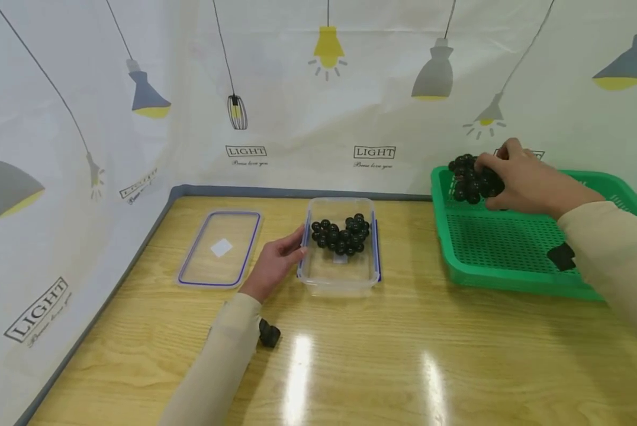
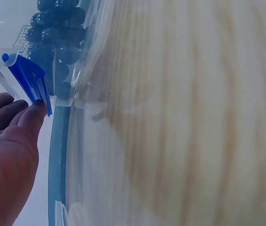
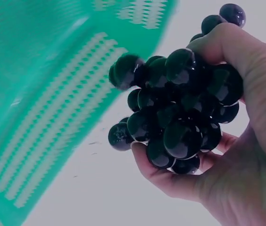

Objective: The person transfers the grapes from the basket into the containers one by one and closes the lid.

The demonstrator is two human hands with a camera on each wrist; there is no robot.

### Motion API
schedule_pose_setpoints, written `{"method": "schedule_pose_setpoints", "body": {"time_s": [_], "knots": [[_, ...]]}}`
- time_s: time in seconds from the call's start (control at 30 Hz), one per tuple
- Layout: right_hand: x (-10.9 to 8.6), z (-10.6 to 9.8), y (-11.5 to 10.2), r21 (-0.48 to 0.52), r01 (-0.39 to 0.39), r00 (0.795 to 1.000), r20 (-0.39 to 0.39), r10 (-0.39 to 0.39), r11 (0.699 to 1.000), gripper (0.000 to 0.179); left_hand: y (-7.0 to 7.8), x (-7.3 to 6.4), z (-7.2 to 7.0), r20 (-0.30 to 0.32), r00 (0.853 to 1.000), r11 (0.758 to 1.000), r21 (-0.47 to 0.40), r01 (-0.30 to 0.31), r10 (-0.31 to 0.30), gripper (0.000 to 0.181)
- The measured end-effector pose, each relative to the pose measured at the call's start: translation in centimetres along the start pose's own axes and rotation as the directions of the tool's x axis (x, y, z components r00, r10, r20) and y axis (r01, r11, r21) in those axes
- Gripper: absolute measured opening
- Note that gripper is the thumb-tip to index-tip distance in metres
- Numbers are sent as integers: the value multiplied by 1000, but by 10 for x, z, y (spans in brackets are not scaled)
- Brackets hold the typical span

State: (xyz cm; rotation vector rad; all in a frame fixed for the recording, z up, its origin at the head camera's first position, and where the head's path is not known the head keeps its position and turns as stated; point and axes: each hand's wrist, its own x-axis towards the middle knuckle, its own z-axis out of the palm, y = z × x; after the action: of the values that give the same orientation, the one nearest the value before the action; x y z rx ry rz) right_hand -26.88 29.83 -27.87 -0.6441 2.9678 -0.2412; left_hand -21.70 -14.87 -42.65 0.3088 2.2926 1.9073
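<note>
My right hand (image 1: 531,180) grips a bunch of black grapes (image 1: 473,180) above the back left part of the green basket (image 1: 457,272). In the right wrist view, thumb and fingers curl round the shiny round grapes (image 3: 170,108), close beside the basket's slotted wall (image 3: 53,117). My left hand (image 1: 273,263) rests against the left side of a clear plastic container (image 1: 337,281). Its fingers, fairly straight in the left wrist view, touch a blue latch (image 2: 29,80) hanging there. Another bunch of black grapes (image 1: 342,239) lies inside the container, which has no lid on it.
A clear lid (image 1: 196,260) with a blue seal and a white label lies flat on the wooden table (image 1: 361,367), left of the container. Behind stands a white backdrop (image 1: 297,118) printed with lamps. Small black devices (image 1: 269,333) sit at both wrists.
</note>
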Motion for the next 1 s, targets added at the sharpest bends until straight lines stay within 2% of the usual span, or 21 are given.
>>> {"method": "schedule_pose_setpoints", "body": {"time_s": [0.1, 0.17, 0.3, 0.5, 0.67, 0.87, 1.0], "knots": [[-1, -9, -25, 11, 56, 995, -81, -55, 998, 56, -1, 0, -1, 2, 1000, 1000, -1, 7, -7, 54], [0, -10, -46, 20, 112, 983, -146, -107, 994, 55, -2, -1, -1, 7, 1000, 1000, 0, 11, -11, 54], [4, -4, -91, 32, 210, 960, -199, -199, 977, 51, -3, -1, -1, 10, 1000, 1000, 8, 14, -15, 54], [19, 18, -144, -14, 320, 933, -168, -318, 947, 51, -1, 1, -1, 8, 1000, 1000, 12, 16, -16, 54], [34, 53, -174, -106, 393, 907, -115, -404, 913, 58, -2, 3, 0, 0, 1000, 1000, -4, 14, -14, 53], [41, 89, -193, -218, 438, 883, -76, -463, 872, 59, -3, 3, 1, -3, 1000, 1000, -5, 6, -6, 52], [43, 98, -198, -230, 441, 879, -85, -469, 867, 57, 4, 1, 1, -5, 1000, 1000, 24, 18, -18, 51]]}}
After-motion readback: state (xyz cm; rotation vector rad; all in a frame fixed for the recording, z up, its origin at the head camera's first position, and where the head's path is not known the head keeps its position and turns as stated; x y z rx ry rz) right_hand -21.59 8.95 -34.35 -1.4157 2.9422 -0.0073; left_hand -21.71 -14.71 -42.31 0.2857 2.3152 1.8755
